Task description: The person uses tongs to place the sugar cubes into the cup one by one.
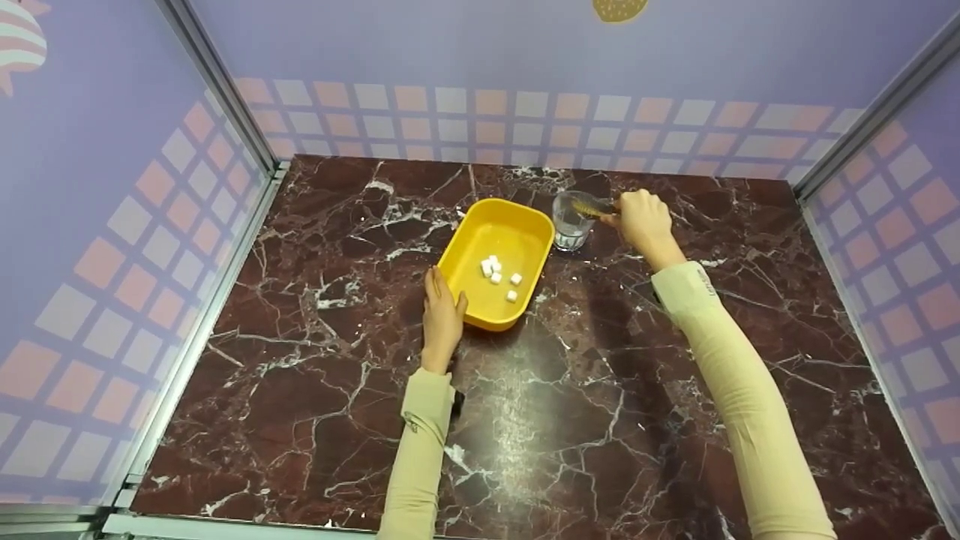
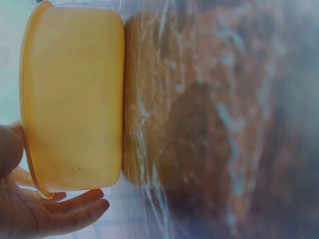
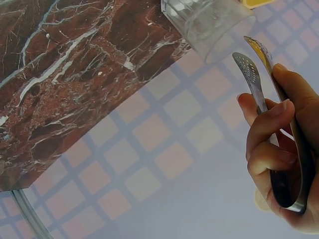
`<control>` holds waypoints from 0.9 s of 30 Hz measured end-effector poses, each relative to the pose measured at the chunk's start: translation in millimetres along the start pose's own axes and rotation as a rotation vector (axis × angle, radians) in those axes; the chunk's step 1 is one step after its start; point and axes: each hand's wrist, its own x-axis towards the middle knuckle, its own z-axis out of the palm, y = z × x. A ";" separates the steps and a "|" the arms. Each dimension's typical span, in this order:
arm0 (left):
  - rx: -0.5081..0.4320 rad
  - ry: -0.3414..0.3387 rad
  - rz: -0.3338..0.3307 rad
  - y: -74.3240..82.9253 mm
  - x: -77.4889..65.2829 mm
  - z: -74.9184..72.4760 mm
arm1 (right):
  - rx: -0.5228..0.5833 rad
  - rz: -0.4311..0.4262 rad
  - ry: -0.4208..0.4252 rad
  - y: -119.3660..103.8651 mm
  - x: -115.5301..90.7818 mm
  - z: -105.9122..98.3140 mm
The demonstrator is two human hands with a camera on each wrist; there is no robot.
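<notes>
A yellow plastic tub (image 1: 472,232) stands on the table with several small white cubes (image 1: 496,277) on its bottom. My left hand (image 1: 442,319) grips its near left corner, thumb over the rim and fingers along the outer wall (image 2: 75,99). To the right of the tub, close beside it, stands a clear glass (image 1: 568,210) with something whitish low inside. My right hand (image 1: 645,221) holds metal tongs (image 3: 299,164) with perforated tips. Those tips are apart with nothing between them, near the glass's mouth (image 3: 234,37); they overlap the glass in the head view.
The dark red marbled table (image 1: 315,420) is bounded by a purple checked wall (image 1: 525,52) behind and similar panels on both sides. Grey metal rails (image 1: 225,90) run along the corners. Small white specks lie scattered around the tub.
</notes>
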 end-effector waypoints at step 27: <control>-0.022 -0.009 -0.004 -1.0 -0.2 0.2 | 0.006 -0.224 -0.004 -63.0 -20.3 -14.4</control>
